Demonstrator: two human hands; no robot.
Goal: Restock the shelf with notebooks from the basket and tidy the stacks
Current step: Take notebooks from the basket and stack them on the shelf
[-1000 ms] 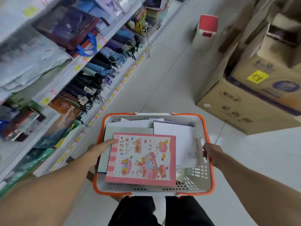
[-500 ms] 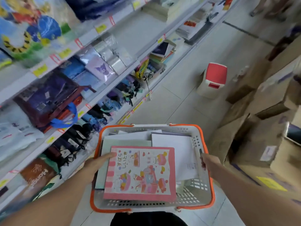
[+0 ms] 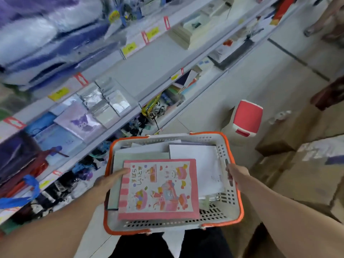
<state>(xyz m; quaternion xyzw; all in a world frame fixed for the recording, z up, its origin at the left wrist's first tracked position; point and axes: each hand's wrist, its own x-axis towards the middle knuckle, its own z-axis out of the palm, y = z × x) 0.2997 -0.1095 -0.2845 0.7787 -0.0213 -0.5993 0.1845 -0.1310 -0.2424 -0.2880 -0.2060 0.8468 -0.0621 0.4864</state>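
A white basket with an orange rim (image 3: 233, 200) hangs in front of me, held between both hands. On top inside lies a pink cartoon notebook (image 3: 158, 189), over a pale green one (image 3: 137, 155) and a white one (image 3: 201, 159). My left hand (image 3: 109, 182) grips the basket's left rim, its fingers reaching onto the pink notebook's edge. My right hand (image 3: 237, 175) grips the right rim. The shelf (image 3: 149, 69) runs along the left, with notebook stacks (image 3: 181, 35) farther down it.
Wrapped stationery with a purple cartoon cover (image 3: 81, 123) and silver packs (image 3: 108, 103) fill the nearer shelf. A red-and-white bin (image 3: 245, 120) stands on the floor ahead. Cardboard boxes (image 3: 307, 164) crowd the right side of the aisle. A person's feet (image 3: 320, 25) show at top right.
My view has risen and moved along the aisle, so higher shelves and the far notebook stacks show. Both hands keep the same hold on the basket.
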